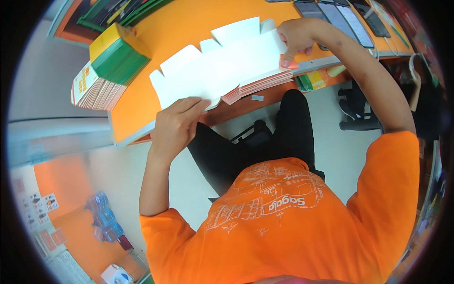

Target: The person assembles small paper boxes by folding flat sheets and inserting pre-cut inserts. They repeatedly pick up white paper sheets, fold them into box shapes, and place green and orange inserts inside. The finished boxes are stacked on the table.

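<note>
The person sat at the orange counter (pixel 189 23) with a stack of flat box blanks (pixel 265 81) lying at its near edge, and the top sheet, a white die-cut carton blank (pixel 222 66), was being lifted off that stack. The left hand (pixel 177 124) gripped the sheet's near left edge, fingers curled over the cardboard, while the right hand (pixel 295 38) pinched its far right corner between thumb and fingers; both hands were clamped on the same sheet and set well apart, one at each end. As I judged it, the step in hand was separating one blank from the pile, and the next move would call for raising it clear without dragging the sheet under it along. The blank's long axis ran from the left hand up toward the right hand, slanting along the counter edge, with its notched flaps pointing away from the person. Left of the carton blank stood a pile of green and yellow flat packs (pixel 116 59); beyond its right end lay a row of dark phones (pixel 340 16).
</note>
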Tool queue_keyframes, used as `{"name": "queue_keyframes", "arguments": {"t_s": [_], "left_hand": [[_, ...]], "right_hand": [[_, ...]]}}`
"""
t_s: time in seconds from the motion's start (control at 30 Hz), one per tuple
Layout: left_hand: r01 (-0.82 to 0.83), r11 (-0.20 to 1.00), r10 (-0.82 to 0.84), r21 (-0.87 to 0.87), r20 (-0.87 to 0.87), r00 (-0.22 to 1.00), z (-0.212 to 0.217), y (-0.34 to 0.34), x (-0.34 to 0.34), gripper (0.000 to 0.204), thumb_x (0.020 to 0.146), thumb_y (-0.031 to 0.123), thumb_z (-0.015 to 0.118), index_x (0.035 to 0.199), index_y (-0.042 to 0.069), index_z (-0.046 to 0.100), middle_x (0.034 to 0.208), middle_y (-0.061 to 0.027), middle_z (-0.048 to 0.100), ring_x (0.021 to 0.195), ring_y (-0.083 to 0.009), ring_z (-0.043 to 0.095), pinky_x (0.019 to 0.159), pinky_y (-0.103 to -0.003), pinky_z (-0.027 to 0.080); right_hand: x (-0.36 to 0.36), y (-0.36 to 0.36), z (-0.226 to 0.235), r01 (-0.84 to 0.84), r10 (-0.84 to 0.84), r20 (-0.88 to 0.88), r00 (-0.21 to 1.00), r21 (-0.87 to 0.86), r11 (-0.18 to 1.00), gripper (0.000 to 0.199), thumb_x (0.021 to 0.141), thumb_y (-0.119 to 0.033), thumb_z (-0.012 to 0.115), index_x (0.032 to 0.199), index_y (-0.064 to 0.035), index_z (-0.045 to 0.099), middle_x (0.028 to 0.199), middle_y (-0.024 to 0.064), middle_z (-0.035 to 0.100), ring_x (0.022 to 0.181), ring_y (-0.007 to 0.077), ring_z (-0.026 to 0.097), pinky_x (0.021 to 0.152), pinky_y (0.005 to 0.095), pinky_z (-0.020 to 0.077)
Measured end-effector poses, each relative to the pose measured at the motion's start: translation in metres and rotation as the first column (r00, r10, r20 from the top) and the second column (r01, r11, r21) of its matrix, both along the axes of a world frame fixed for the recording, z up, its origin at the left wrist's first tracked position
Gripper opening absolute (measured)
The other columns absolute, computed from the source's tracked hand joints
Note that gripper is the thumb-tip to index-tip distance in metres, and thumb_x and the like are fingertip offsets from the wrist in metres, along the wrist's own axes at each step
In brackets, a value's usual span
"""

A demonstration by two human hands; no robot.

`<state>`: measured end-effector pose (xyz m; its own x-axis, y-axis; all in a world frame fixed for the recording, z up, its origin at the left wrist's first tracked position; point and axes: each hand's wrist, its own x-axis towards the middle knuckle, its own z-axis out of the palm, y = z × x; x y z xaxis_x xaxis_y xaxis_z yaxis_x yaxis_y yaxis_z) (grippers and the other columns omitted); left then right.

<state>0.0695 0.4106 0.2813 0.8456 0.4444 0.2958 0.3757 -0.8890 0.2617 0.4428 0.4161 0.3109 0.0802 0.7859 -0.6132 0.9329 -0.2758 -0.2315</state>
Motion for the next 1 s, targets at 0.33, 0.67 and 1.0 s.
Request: {"name": "queue_keyframes", "arguments": {"t_s": [0.33, 0.67, 1.0], "left_hand": [[-0.156, 0.938, 0.094, 0.311, 0.206, 0.974, 0.058, -0.003, -0.027, 0.028, 0.077, -0.003, 0.071, 0.102, 0.010, 0.075, 0.097, -0.0062, 0.073, 0.088, -0.0243, 0.071, 0.072, -0.035, 0.056], [0.181, 0.553, -0.335, 0.814, 0.019, 0.942, 0.134, -0.010, -0.023, 0.020, 0.081, 0.010, 0.073, 0.100, 0.014, 0.079, 0.100, 0.0022, 0.075, 0.095, -0.0167, 0.072, 0.086, -0.034, 0.054], [0.135, 0.364, -0.288, 0.921, -0.026, 0.957, 0.144, 0.026, -0.034, 0.022, 0.085, 0.009, 0.067, 0.102, 0.011, 0.080, 0.101, -0.0014, 0.075, 0.098, -0.0174, 0.072, 0.085, -0.033, 0.054]], "right_hand": [[0.012, -0.086, 0.054, 0.157, 0.161, -0.366, 0.917, 0.699, 0.697, 0.047, 0.086, -0.033, 0.080, 0.115, -0.0053, 0.054, 0.109, 0.0058, 0.059, 0.097, 0.0165, 0.054, 0.089, 0.0310, 0.0452], [-0.057, -0.044, 0.092, 0.146, 0.346, -0.497, 0.796, 0.713, 0.686, 0.068, 0.092, -0.050, 0.072, 0.140, -0.0053, 0.054, 0.126, 0.0113, 0.063, 0.110, 0.0171, 0.060, 0.095, 0.0306, 0.0469], [-0.031, -0.060, 0.052, 0.240, 0.320, -0.755, 0.572, 0.528, 0.815, 0.075, 0.095, -0.053, 0.068, 0.146, -0.0017, 0.048, 0.121, 0.0119, 0.067, 0.111, 0.0174, 0.060, 0.095, 0.0324, 0.0447]]}}
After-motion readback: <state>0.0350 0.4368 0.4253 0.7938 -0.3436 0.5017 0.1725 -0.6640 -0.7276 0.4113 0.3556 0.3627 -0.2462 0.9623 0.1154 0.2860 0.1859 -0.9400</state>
